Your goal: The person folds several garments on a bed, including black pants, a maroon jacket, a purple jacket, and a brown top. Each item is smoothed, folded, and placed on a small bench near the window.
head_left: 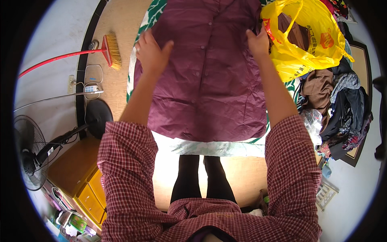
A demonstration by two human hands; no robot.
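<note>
A dark purple garment (201, 92), likely a coat, lies spread with its hem toward me and small snap buttons down its middle. Its far end runs out of view. Under it is a green and white patterned cloth (238, 148). At the garment's left edge my left hand (154, 54) is open, thumb and fingers apart, with a ring on one finger. Over on the right edge, beside a yellow plastic bag (300, 62), my right hand (259, 43) has its thumb apart from the fingers and nothing visible in it. Whether either hand touches the fabric is unclear.
Brown cloth (296, 34) shows inside the bag. A pile of clothes (342, 105) lies right of the cloth, near a dark-framed panel (358, 149). To the left are a broom (111, 50), a power strip (92, 88), a standing fan (30, 153) and a wooden cabinet (76, 169).
</note>
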